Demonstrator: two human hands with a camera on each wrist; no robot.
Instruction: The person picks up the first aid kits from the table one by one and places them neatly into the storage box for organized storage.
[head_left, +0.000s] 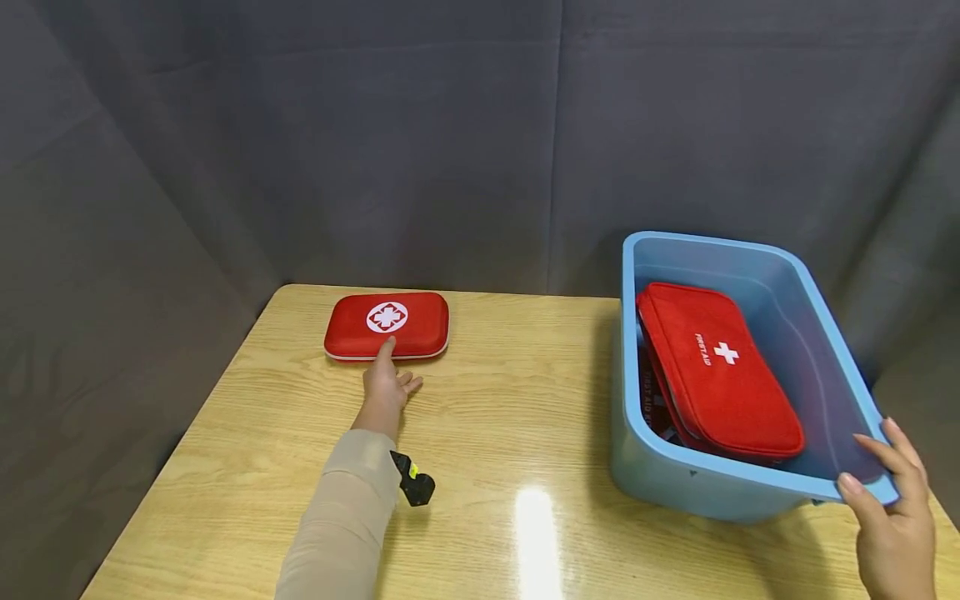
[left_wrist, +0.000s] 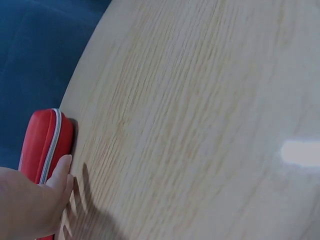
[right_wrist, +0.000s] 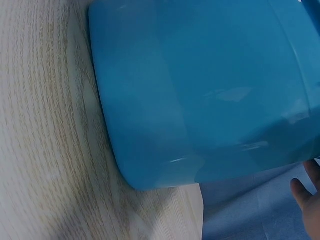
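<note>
A red zippered first aid case point(head_left: 423, 321) with a white round emblem lies flat near the far edge of the table, at the left. My left hand point(head_left: 384, 387) is at its near side, thumb stretched out over its front edge and the other fingers spread. The left wrist view shows that hand beside the grey zip of the case point(left_wrist: 35, 142). On the right stands a blue plastic bin point(head_left: 697, 487); my right hand point(head_left: 896, 517) grips its near right corner, thumb and fingers on the rim. Inside the bin a red first aid pouch point(head_left: 727, 375) leans at a tilt.
Under the pouch, a darker item with FIRST AID lettering point(head_left: 651, 392) partly shows in the bin. A wooden table point(head_left: 510, 400) bears the case and the bin. Dark grey curtains point(head_left: 420, 150) hang behind and at the sides. A small black device point(head_left: 414, 482) sits at my left wrist.
</note>
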